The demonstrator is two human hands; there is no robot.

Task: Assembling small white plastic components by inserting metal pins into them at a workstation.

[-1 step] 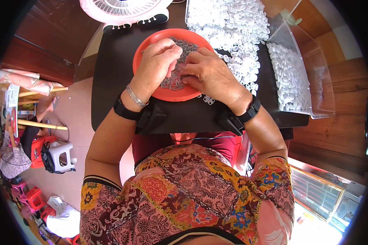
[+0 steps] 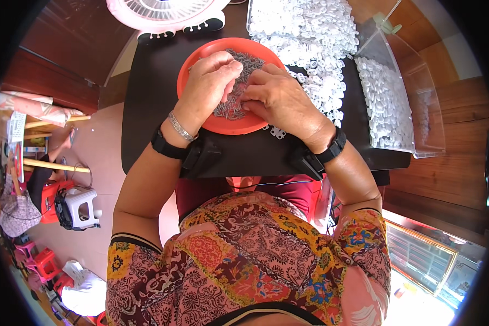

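Note:
Over a round red basin [image 2: 187,57] on the dark table, both of my hands are closed. A heap of small grey screw-like pieces [image 2: 231,113] lies inside it. My left hand [image 2: 209,81], at the basin's left side, has its fingers curled and thumb pressed to them; whatever it may hold is hidden. On the right, my right hand [image 2: 277,98] reaches in with thumb and fingertips pinched at the grey pieces. What sits in that pinch is too small to make out. Many small white plastic pieces with holes [image 2: 320,89] are spread beside the right hand.
A clear bin [image 2: 410,151] of white pieces stands at the table's right edge. More white pieces [image 2: 304,22] are heaped at the back. A pink and white fan [image 2: 168,13] stands back left. A person's leg [image 2: 65,144], stools [image 2: 81,209] and cloth are off to the left.

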